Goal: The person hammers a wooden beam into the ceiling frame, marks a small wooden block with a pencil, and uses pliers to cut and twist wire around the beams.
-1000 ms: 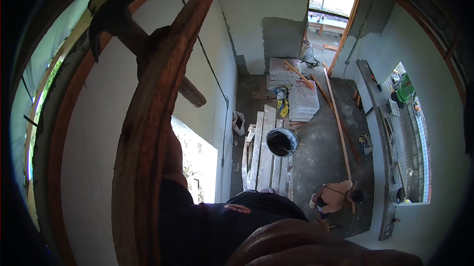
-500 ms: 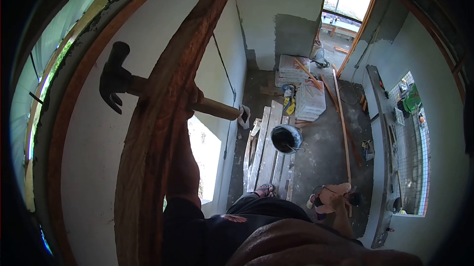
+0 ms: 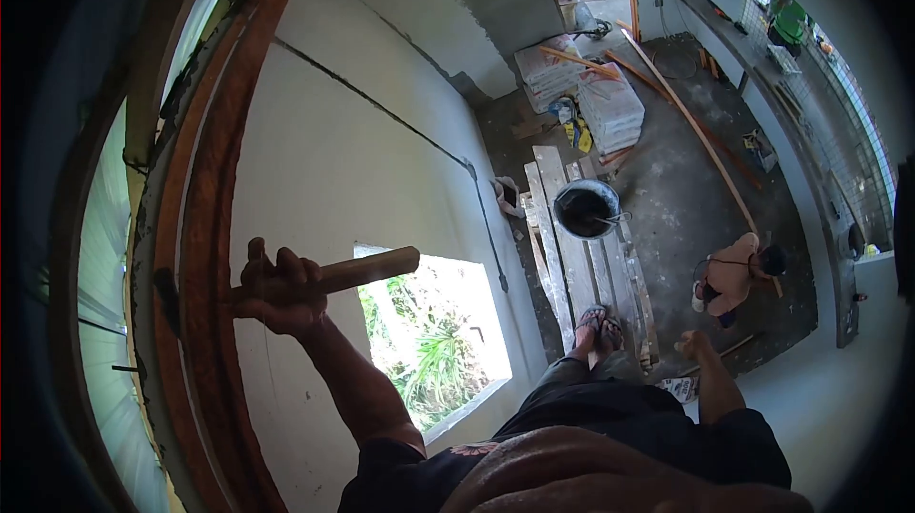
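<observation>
Head view, left hand (image 3: 284,292) gripping hammer (image 3: 372,271), beam (image 3: 212,227) edge (alongside)

We are noting: bucket (image 3: 602,197) standing on planks (image 3: 573,270), sacks (image 3: 610,113) lying beyond; person (image 3: 734,275) right of planks, ledge (image 3: 843,294) running farther right; at our left, hammer handle (image 3: 367,272) extending rightward from beam (image 3: 205,256).

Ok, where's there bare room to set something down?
Floor between the bucket and the long board is open; so are the planks between bucket and feet. It's crowded around the sacks, with sticks laid across them, and at the beam, where the left hand holds the hammer.
</observation>
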Tool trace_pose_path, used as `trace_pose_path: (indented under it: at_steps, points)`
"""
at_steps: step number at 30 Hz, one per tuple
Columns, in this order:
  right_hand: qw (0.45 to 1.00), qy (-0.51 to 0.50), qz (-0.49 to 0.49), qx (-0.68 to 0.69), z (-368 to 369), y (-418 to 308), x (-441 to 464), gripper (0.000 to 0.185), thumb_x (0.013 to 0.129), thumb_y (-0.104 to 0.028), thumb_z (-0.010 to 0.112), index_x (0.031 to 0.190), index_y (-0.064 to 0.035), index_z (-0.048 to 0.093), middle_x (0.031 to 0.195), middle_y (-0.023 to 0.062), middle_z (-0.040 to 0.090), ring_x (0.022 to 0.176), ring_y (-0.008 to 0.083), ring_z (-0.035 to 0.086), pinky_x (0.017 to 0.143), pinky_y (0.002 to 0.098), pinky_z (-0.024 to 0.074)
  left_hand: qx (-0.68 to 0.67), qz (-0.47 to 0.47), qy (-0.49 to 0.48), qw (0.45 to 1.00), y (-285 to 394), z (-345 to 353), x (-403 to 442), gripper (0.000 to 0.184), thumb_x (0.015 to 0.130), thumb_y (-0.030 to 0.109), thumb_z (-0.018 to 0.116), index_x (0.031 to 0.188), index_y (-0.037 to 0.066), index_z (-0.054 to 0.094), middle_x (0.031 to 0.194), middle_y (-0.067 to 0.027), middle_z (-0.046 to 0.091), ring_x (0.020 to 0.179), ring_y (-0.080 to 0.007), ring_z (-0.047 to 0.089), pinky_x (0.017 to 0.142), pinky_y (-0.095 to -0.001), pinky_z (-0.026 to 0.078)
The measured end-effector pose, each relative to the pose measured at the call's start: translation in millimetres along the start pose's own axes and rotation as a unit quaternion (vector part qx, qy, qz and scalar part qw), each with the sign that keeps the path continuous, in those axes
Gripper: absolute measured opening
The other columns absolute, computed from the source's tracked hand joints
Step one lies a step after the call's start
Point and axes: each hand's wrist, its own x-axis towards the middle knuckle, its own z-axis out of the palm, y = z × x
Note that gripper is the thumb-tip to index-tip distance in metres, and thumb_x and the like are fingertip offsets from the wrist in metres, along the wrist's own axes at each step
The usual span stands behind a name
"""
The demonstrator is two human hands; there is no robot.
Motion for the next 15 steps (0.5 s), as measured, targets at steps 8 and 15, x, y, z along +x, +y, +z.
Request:
trace_pose_path:
  at_steps: [8, 15]
  points:
    - [1.000, -0.011, -0.017, -0.005, 58.1, 39.6, 50.1, 0.052, 0.078, -0.029, 0.066, 0.121, -0.0007, 0.057, 0.119, 0.0209, 0.059, 0.112, 0.0313, 0.057, 0.094, 0.0348, 0.0450, -0.032, -0.003, 0.023, 0.999, -13.6, 15.0, -13.1, 0.059, 0.090, 0.058, 0.043, 0.133, 0.017, 0.042, 0.144, -0.0108, 0.033, 0.102, -0.0262, 0.060, 0.059, -0.0375, 0.057]
    - [0.991, 0.077, -0.087, 0.059, 56.6, 30.1, 83.6, 0.044, 0.078, -0.026, 0.063, 0.113, 0.0003, 0.062, 0.109, 0.0223, 0.063, 0.100, 0.0360, 0.062, 0.083, 0.0366, 0.0494, 0.022, -0.108, 0.283, 0.953, -33.6, -2.6, -81.5, 0.052, 0.087, 0.059, 0.049, 0.118, 0.017, 0.047, 0.090, -0.0050, 0.056, 0.062, -0.0170, 0.052, 0.049, -0.0334, 0.048]
